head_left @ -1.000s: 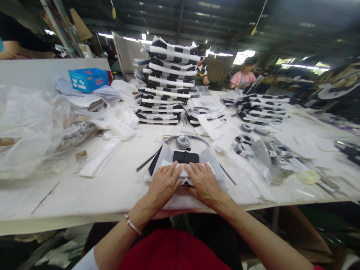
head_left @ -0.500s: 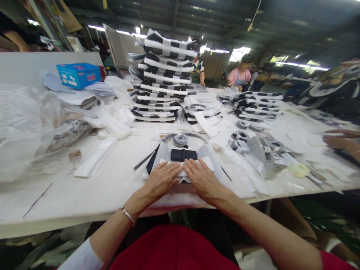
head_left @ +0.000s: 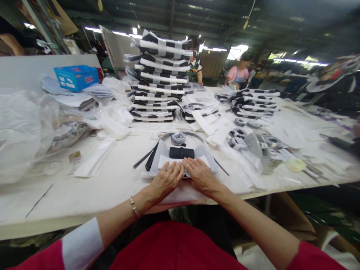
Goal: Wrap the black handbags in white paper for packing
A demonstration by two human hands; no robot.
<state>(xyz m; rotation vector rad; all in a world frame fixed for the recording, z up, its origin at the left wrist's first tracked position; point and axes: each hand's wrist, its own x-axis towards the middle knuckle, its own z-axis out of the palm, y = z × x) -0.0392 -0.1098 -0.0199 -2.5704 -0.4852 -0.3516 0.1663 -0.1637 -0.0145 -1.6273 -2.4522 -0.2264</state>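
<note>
A black bag wrapped in pale paper [head_left: 165, 150] lies at the table's front, with a small black pouch-like piece [head_left: 181, 153] at its middle. Below that piece is a folded white sheet [head_left: 163, 160]. My left hand [head_left: 165, 179] rests on the sheet's near left part, fingers spread out. My right hand [head_left: 201, 175] lies beside it on the right, fingers stretched over the near edge. Both hands press flat and grasp nothing. A wrapped coil [head_left: 178, 138] sits just behind the black piece, inside a curved strap.
Behind stands a tall stack of wrapped black bags [head_left: 160, 78]; a lower stack [head_left: 255, 103] is at the right. A blue box [head_left: 76, 77], plastic bags [head_left: 22, 131] and a white strip [head_left: 95, 157] lie left. Wrapped coils [head_left: 237, 138] lie right. People are behind the table.
My hands have shifted slightly toward each other on the near edge of the sheet, and my left forearm has swung outward. The other person's hands at the far right have mostly left view.
</note>
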